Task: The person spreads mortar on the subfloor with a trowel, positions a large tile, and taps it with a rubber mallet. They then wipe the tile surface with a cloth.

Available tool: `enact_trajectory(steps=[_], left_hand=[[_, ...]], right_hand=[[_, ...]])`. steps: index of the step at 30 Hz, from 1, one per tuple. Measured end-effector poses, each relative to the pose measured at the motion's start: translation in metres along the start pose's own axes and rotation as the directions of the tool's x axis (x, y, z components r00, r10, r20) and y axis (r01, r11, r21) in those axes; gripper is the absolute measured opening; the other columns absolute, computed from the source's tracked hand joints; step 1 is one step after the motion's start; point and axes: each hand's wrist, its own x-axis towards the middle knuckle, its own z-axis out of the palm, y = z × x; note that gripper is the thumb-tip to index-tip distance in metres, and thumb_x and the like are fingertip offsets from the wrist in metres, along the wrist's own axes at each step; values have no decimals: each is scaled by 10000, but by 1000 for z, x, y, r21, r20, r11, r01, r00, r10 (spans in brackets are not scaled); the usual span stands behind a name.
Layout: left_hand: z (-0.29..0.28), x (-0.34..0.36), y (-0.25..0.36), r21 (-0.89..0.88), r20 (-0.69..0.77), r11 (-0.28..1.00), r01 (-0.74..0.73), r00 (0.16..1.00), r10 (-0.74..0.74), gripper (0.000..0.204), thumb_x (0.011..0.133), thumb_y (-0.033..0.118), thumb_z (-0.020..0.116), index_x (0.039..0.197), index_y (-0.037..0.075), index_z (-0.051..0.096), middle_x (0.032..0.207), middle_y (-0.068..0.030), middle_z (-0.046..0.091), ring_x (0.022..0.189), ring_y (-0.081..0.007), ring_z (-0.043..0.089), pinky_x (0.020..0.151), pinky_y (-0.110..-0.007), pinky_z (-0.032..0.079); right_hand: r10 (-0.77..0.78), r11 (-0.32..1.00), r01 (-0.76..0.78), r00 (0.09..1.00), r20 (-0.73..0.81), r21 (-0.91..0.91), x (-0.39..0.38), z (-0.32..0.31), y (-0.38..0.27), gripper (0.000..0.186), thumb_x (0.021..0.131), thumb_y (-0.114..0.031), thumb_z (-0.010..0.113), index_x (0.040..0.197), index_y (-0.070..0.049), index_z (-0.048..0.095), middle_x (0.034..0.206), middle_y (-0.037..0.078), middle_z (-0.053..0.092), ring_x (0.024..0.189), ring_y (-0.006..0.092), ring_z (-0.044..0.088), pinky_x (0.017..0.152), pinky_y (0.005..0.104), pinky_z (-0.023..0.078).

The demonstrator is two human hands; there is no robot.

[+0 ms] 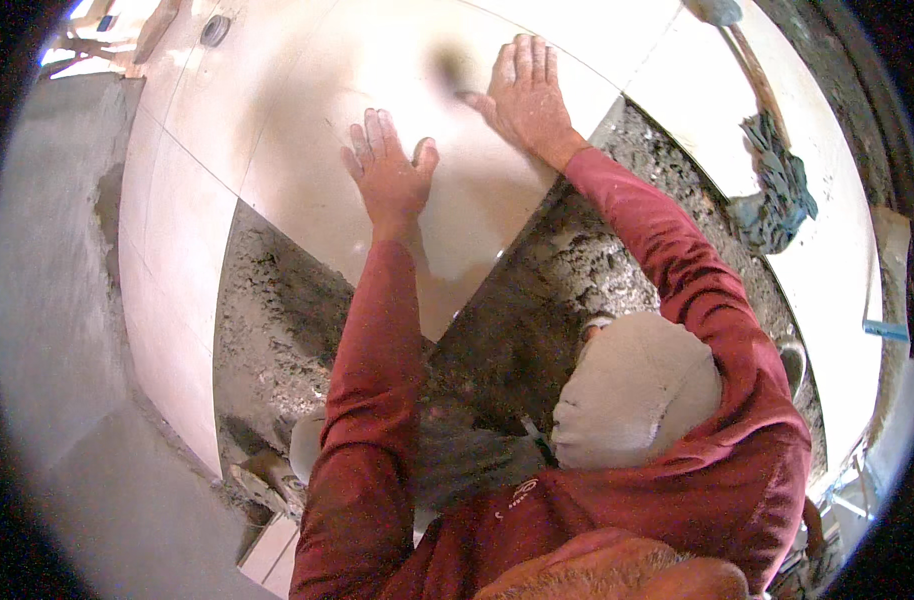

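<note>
A large, glossy cream floor tile (477, 225) lies with one corner pointing toward me over rough grey mortar (567, 260). My left hand (389, 175) rests palm down on this tile, fingers stretched out and thumb apart. Farther off and to the right, my right hand (530, 105) also lies flat on the pale tile surface, close to a joint. Nothing is held in either hand. Both forearms are in dark red sleeves. A dark blurred patch shows on the shiny surface between the hands.
Laid tiles (177, 230) border the mortar at left. On the right-hand tiles lie a wooden-handled tool (757, 75) and a crumpled grey-blue rag (777, 190). A small grey ring-shaped object (215, 30) sits at the far left. A grey wall (57, 250) stands along the left.
</note>
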Motion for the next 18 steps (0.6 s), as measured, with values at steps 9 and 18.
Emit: enact_trajectory(steps=[9, 18], left_hand=[[-6, 5, -2, -14, 49, 1000, 9, 999, -9, 882, 943, 558, 595, 1586, 32, 300, 1674, -186, 255, 1550, -416, 188, 1245, -591, 104], [-10, 9, -7, -107, 138, 991, 78, 988, -63, 937, 904, 557, 633, 1603, 49, 273, 1696, -145, 215, 1572, -382, 130, 1255, -590, 59]], right_hand=[[49, 980, -57, 998, 44, 192, 155, 62, 4, 924, 1020, -638, 368, 1487, 160, 361, 1581, 336, 336, 1498, 465, 281, 1247, 530, 178], [-96, 983, 83, 992, 77, 161, 271, 102, -76, 930, 1018, -644, 366, 1494, 154, 354, 1572, 356, 334, 1502, 471, 268, 1246, 531, 180]])
